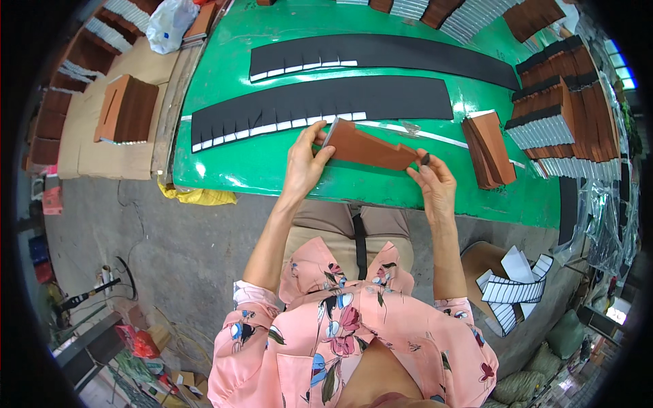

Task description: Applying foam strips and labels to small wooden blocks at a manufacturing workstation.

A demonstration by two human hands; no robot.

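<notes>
A flat brown piece with a notched edge and a silvery strip at its left end (371, 148) is held up over the near part of the green table. My left hand (307, 158) grips its left end between thumb and fingers. At its narrower right end, my right hand (434, 178) pinches it with thumb and fingertips; a small dark bit (426, 159) shows at those fingers. Just beyond lies a black strip (320, 102) with a row of white tabs along its near edge. A second black strip (381, 58) of the same kind lies farther back.
On the green table (238, 170), a small fanned stack of brown pieces (490, 148) stands right of my hands. Taller brown stacks (564, 102) fill the right edge. Cardboard at left bears a brown block (127, 109). White-and-black scraps (513, 289) lie in a container at lower right.
</notes>
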